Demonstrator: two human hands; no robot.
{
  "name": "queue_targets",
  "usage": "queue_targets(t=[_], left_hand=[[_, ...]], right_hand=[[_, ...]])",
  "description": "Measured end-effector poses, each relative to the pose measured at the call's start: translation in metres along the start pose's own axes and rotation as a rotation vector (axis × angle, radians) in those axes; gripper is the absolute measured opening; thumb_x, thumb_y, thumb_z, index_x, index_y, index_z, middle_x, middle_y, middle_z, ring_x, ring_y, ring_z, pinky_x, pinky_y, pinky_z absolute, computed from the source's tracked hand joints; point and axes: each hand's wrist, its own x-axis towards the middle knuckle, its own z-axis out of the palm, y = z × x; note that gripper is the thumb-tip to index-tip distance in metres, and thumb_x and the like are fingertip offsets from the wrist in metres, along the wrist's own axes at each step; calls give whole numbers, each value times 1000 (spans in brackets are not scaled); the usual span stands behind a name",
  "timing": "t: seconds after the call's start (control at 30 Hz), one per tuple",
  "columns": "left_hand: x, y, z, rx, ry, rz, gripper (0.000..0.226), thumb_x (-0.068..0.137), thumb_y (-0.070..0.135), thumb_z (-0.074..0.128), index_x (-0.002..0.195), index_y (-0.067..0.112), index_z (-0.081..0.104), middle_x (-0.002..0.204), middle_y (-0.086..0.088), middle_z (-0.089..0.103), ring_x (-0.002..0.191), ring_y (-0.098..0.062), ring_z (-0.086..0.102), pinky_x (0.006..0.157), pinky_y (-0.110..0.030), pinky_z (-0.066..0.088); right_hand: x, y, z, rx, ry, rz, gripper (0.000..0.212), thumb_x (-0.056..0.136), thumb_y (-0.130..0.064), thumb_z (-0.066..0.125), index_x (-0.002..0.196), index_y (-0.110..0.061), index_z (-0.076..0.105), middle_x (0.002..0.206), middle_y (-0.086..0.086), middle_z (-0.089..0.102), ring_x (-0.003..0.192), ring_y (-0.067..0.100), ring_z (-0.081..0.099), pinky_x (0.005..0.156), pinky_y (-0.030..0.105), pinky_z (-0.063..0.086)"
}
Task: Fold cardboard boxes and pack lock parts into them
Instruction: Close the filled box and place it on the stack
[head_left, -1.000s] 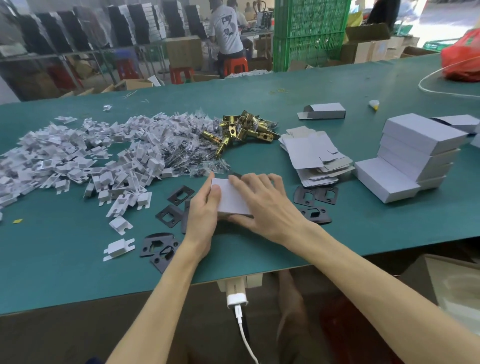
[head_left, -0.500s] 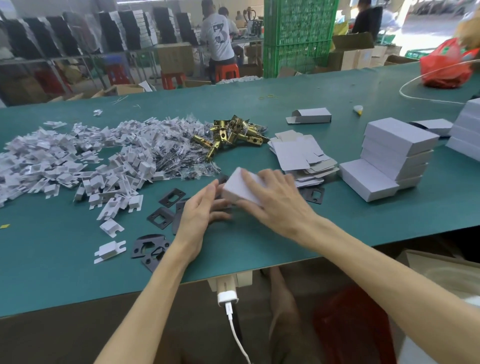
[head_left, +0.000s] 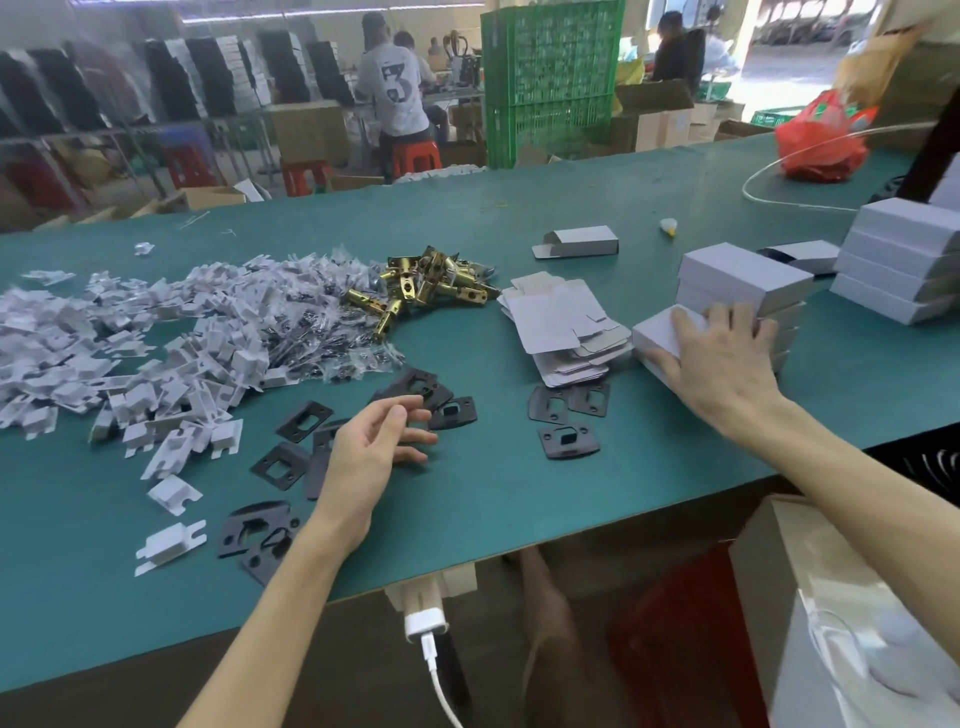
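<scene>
My right hand grips a closed white box and holds it against the foot of a stack of closed white boxes at the right. Over several black strike plates hovers my left hand, fingers relaxed and holding nothing. Flat white box blanks lie in a pile between my hands. Brass latches are heaped behind the plates. A big spread of white plastic inserts and bagged screws covers the left of the green table.
A second stack of white boxes stands at the far right, with a half-open box behind the blanks. A red bag and a clear hose lie at the back right. People work beyond the table by green crates.
My right hand carried the closed box from the table's middle to the stack at the right. My left hand let go of the box and stayed over the black plates.
</scene>
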Motion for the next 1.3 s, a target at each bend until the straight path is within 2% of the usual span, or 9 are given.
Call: queue_targets(t=[0.13, 0.2, 0.33, 0.67, 0.77, 0.83, 0.97, 1.13, 1.3], left_hand=[[-2, 2, 1, -27, -8, 8, 27, 111, 16, 44, 117, 9, 70, 106, -11, 75, 84, -21, 74, 66, -25, 59], [-3, 3, 1, -33, -12, 14, 28, 112, 17, 44, 116, 9, 71, 104, -10, 76, 83, -21, 74, 66, -25, 59], [-3, 2, 0, -36, -26, 21, 30, 112, 19, 43, 117, 8, 71, 103, -10, 76, 83, -21, 74, 67, -25, 59], [-1, -1, 0, -15, -43, 25, 31, 111, 20, 44, 115, 9, 73, 101, -11, 77, 83, -20, 73, 70, -25, 59], [0, -1, 0, -7, -49, 21, 30, 111, 19, 44, 114, 10, 73, 99, -8, 78, 83, -19, 73, 70, -24, 59], [1, -1, 0, -6, -49, 20, 30, 111, 19, 44, 113, 9, 73, 98, -8, 78, 82, -19, 73, 70, -24, 59], [-2, 1, 0, -16, -36, 20, 30, 111, 17, 45, 111, 7, 73, 96, -10, 78, 80, -19, 73, 69, -25, 59], [-3, 3, -2, -46, -10, 5, 32, 111, 17, 44, 111, 4, 73, 93, -8, 78, 79, -19, 73, 69, -25, 59], [-3, 6, 1, -65, -26, 3, 31, 111, 20, 46, 107, 6, 74, 89, -4, 77, 77, -18, 72, 68, -24, 58]], right_hand=[[0, -2, 2, -49, 63, -11, 60, 103, -56, 38, 135, -7, 53, 127, 21, 53, 114, 39, 44, 94, 49, 35], [-1, -3, 2, -72, 91, -62, 50, 101, -45, 50, 126, -3, 60, 130, 18, 53, 115, 38, 44, 93, 46, 34], [2, -5, 5, -44, 48, -182, 39, 98, -14, 61, 135, -6, 52, 134, 16, 55, 118, 37, 54, 95, 45, 42], [8, -14, 6, -110, 28, -142, 40, 92, -3, 48, 132, -3, 48, 127, 17, 55, 115, 37, 53, 94, 41, 40], [12, -38, -6, -21, 52, -180, 31, 99, -22, 55, 124, -5, 53, 124, 15, 56, 116, 35, 53, 99, 41, 37], [15, -62, -10, 119, 43, -269, 49, 98, -44, 60, 129, -6, 54, 135, 14, 56, 127, 33, 50, 106, 42, 34], [24, -105, -12, 259, -72, -385, 70, 98, -45, 60, 152, -9, 35, 161, 15, 33, 149, 30, 30, 120, 43, 25], [31, -111, -12, 270, -88, -352, 31, 103, -33, 54, 122, -8, 53, 127, 17, 62, 117, 37, 53, 94, 44, 42], [24, -98, -15, 396, -147, -329, 38, 101, -42, 57, 122, -11, 61, 125, 12, 65, 117, 34, 53, 85, 43, 46]])
